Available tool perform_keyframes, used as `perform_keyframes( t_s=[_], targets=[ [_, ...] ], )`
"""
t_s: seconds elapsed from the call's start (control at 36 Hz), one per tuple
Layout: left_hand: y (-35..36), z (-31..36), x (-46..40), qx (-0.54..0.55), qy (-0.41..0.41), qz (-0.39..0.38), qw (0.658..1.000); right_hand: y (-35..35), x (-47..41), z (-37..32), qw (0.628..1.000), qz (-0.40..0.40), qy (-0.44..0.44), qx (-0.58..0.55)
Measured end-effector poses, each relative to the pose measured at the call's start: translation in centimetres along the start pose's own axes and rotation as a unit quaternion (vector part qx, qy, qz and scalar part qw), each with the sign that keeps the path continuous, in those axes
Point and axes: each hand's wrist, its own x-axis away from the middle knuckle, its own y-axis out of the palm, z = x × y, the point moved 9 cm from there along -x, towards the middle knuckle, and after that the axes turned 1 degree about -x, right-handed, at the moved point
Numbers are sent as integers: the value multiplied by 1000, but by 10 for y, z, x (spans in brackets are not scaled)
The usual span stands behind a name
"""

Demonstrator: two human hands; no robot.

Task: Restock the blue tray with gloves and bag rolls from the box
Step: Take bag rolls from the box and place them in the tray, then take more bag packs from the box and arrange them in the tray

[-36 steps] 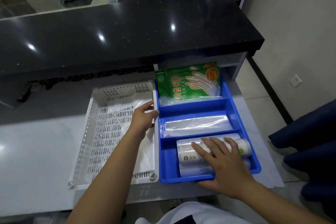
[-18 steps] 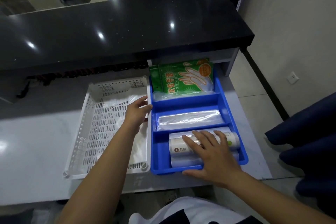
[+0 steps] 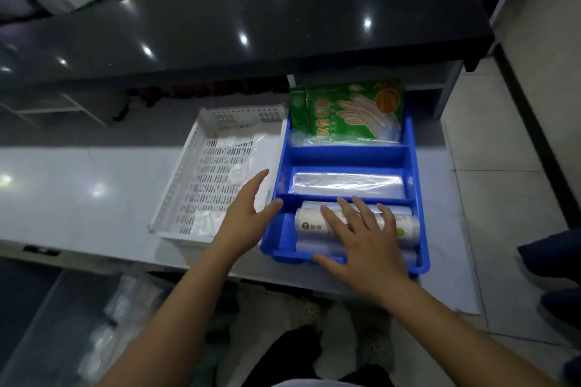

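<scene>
The blue tray [image 3: 412, 185] with three compartments sits on the white counter. Green glove packs [image 3: 345, 113] stand in its far compartment. A clear flat bag roll [image 3: 347, 182] lies in the middle one. White bag rolls [image 3: 309, 225] fill the near compartment. My right hand [image 3: 361, 239] lies flat on those rolls, fingers spread, thumb over the tray's near rim. My left hand [image 3: 248, 217] hovers open at the tray's left wall, thumb tip by the rim. The white perforated box [image 3: 188, 163] stands left of the tray with thin clear plastic inside.
A black glossy raised counter [image 3: 251, 25] overhangs the back of the tray. The white counter [image 3: 78, 192] stretches left. Its front edge runs just below the tray. A shelf with clear bags [image 3: 103, 324] shows under the counter. Dark blue fabric [image 3: 553, 261] is at the right.
My left hand has let go of the box's right wall and come back toward the tray's near left corner, fingers spread. My right hand stays on the rolls.
</scene>
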Motion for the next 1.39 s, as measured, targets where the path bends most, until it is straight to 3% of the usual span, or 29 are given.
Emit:
perform_keyframes(
  t_s=[0.19,0.33,0.53,0.67,0.81,1.17,1.39],
  targets=[
    [-4,-17,92,-108,-1,32,994,-19,0,-17,1000,-8,-1,-27],
    [-26,-58,151,-185,-13,60,981,-42,4,-98,993,15,-76,-91],
    [-73,-178,235,-143,-145,93,975,31,35,-236,980,-86,-165,-67],
    [-116,-265,293,-109,-221,91,965,117,60,-311,965,-200,-159,-58],
    [-155,-342,343,-91,-271,98,953,174,67,-374,954,-260,-140,-54],
    [-179,-465,385,24,-395,56,917,230,19,-477,928,-321,-187,27],
    [-216,-537,379,38,-482,80,872,302,-70,-565,891,-346,-290,49]
  ],
)
